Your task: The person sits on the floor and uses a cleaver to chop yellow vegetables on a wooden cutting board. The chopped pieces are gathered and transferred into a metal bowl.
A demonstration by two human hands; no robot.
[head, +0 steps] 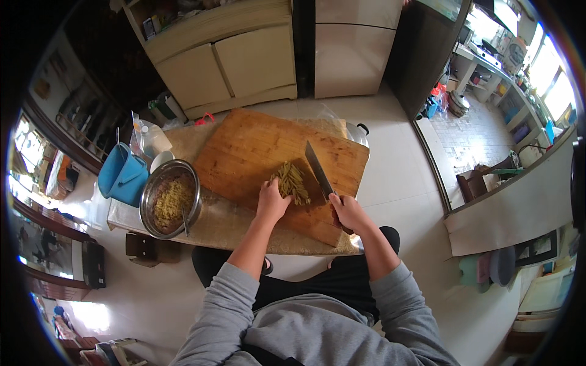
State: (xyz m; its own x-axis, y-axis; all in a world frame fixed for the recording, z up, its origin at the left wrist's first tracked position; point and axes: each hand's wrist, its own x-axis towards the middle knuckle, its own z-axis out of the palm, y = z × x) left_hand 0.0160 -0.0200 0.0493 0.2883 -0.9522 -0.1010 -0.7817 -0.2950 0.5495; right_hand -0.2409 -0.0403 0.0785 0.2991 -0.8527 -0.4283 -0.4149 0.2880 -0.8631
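Note:
A pile of green vegetable strips (293,183) lies on a large wooden cutting board (256,142). My left hand (273,199) rests against the near left side of the pile, thumb and fingers apart around its edge. In my right hand (349,212) is the handle of a cleaver (319,168). The blade stands just right of the strips, apart from them, and points away from me. To the left, a steel bowl (198,183) holds chopped yellow-green food (173,201) over what looks like minced meat, with a metal utensil (185,220) leaning in it.
Left of the bowl is a blue plastic container (122,176). A white cup (163,159) and a plastic jug (153,139) stand behind the bowl. The board's right corner overhangs the table (219,222), near a metal pot (356,132). Cabinets (229,64) and a refrigerator (352,59) stand beyond.

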